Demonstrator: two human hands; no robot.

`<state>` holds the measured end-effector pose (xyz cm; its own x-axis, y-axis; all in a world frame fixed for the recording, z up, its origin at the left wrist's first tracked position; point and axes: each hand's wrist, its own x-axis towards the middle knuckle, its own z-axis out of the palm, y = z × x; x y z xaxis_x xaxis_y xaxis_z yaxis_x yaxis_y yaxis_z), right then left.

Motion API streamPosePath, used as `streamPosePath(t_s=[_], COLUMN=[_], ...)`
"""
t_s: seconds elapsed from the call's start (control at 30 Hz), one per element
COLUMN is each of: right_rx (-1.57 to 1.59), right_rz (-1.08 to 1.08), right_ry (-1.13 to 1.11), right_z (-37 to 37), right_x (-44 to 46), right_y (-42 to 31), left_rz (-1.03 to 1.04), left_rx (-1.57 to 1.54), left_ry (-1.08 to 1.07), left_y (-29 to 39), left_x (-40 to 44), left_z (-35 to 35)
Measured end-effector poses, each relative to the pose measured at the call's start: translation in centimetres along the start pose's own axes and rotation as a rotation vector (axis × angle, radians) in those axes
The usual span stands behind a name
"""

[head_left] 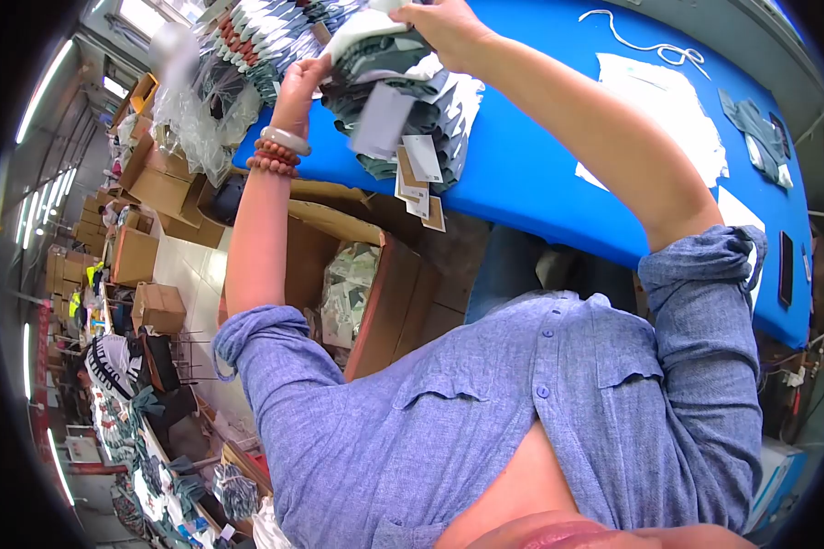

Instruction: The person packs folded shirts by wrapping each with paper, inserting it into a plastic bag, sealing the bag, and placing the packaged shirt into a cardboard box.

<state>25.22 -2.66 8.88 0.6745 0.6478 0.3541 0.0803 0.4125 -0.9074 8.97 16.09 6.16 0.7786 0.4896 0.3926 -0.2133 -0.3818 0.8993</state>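
My left hand (pixel 300 91), with beads and a bangle at the wrist, grips the left edge of a folded grey-green and white garment (pixel 375 50). At its upper right, the fingers of my right hand (pixel 450 35) pinch a white part of the same garment. Beneath it lies a stack of similar folded garments (pixel 453 123) at the table's edge. A blurred pale tag (pixel 383 119) hangs below the held garment, and several white and brown tags (pixel 419 160) dangle from the stack.
On the blue table (pixel 540 137) lie white cloth (pixel 659 114), a white cord (pixel 650 46), a small grey-green garment (pixel 755 133) and a phone (pixel 786 267). More folded garments (pixel 265 41) are piled left. An open carton (pixel 398 302) holding bagged goods stands below the table edge.
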Motion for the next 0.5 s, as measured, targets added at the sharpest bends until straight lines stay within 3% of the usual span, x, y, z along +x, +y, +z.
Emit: streamPosePath(t_s=[0.07,0.13,0.17,0.27,0.3,0.37,0.43,0.5], right_rx=[0.218,0.208,0.195,0.397,0.348,0.384,0.223,0.204], right_rz=[-0.026,-0.078,-0.088,-0.118,-0.142,-0.132,-0.023,-0.002], right_ry=[-0.067,-0.075,-0.077,-0.207,-0.191,-0.097,-0.051,0.017], right_z=[-0.5,-1.5,-1.9,-4.3,-5.2,-7.3,-10.3,-13.0], right_x=[-1.2,-3.3,-4.2,-8.2,-9.7,-12.2,-17.9,-21.6], right_y=[-1.8,-3.7,-4.3,-5.9,-5.9,-5.5,-8.2,-7.4], left_rz=[0.073,0.126,0.075,-0.114,-0.119,-0.229,-0.187,-0.194], left_rx=[-0.043,-0.045,-0.212,-0.517,-0.612,-0.755,-0.769,-0.745], left_ry=[0.088,0.150,0.193,-0.024,-0.126,-0.114,-0.256,-0.228], left_y=[2.8,4.6,5.2,7.6,7.9,9.3,8.5,6.5], left_x=[-2.1,-3.7,-4.5,-7.8,-8.8,-11.7,-14.8,-17.0], left_z=[1.2,2.3,3.2,5.2,6.1,9.8,13.3,17.0])
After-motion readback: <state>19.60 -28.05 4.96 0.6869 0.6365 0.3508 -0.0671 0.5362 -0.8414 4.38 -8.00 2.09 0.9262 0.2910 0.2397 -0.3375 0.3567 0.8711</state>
